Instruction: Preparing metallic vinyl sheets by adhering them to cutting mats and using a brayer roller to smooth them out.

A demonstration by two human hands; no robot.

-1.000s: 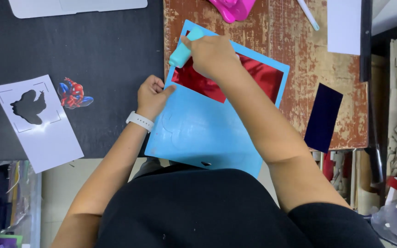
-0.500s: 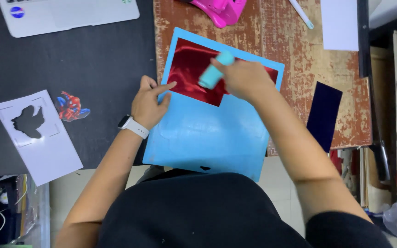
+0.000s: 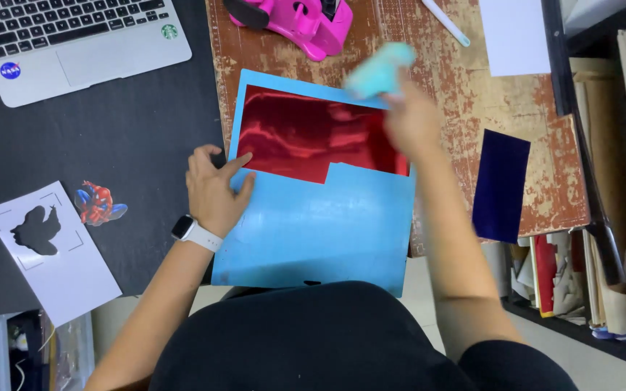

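Note:
A light blue mat (image 3: 320, 232) lies on the desk in front of me, with a shiny red foil sheet (image 3: 306, 134) stuck across its upper part. My left hand (image 3: 215, 190), a white watch on its wrist, presses flat on the mat's left edge, with a finger touching the lower left corner of the foil. My right hand (image 3: 411, 119) is blurred at the foil's upper right corner and grips a small pale turquoise tool (image 3: 378, 71) that points up and left.
A pink tape dispenser (image 3: 295, 22) sits above the mat. A laptop (image 3: 74, 40) lies top left. A white card with a black cut-out shape (image 3: 48, 250) and a small red-blue sticker (image 3: 97, 203) lie at left. A dark blue strip (image 3: 500, 185) lies at right, beside cluttered shelves.
My right hand has swept the turquoise tool from the foil's left side across to its upper right corner. The view has drifted, showing more of the laptop and dispenser.

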